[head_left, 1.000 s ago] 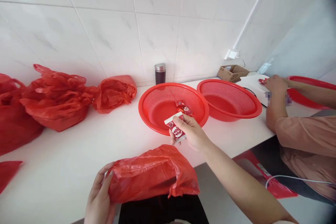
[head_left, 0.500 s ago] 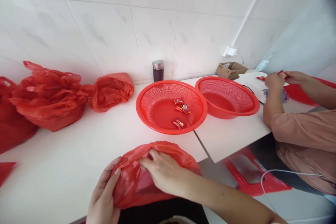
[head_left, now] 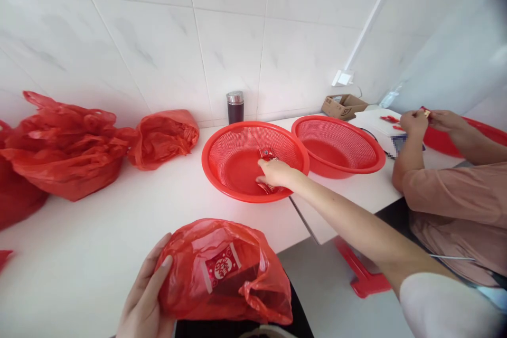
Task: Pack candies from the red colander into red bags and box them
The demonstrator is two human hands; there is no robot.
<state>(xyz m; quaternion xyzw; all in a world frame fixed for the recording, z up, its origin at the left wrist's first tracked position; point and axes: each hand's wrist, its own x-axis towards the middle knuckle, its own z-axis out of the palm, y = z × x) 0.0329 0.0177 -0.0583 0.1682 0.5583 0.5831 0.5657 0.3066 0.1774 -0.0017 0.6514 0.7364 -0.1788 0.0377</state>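
At lower centre the left hand [head_left: 144,293] pinches the bag [head_left: 184,296], one packet [head_left: 222,268] already inside, while mid-frame the half-curled right hand [head_left: 277,173] covers remaining packets [head_left: 266,153] in the basket [head_left: 222,150] (whether gripping any, I can't tell).

Cannot fully see packets [head_left: 266,152] behind right fingers [head_left: 266,165], nor red plastic [head_left: 4,257] cut off at left edge, nor make out the tiny item [head_left: 425,112] in co-worker's hands [head_left: 414,122].

A packet [head_left: 222,268] lies in the bag [head_left: 249,265]; behind stand a basket [head_left: 240,171], then a flask [head_left: 235,110].
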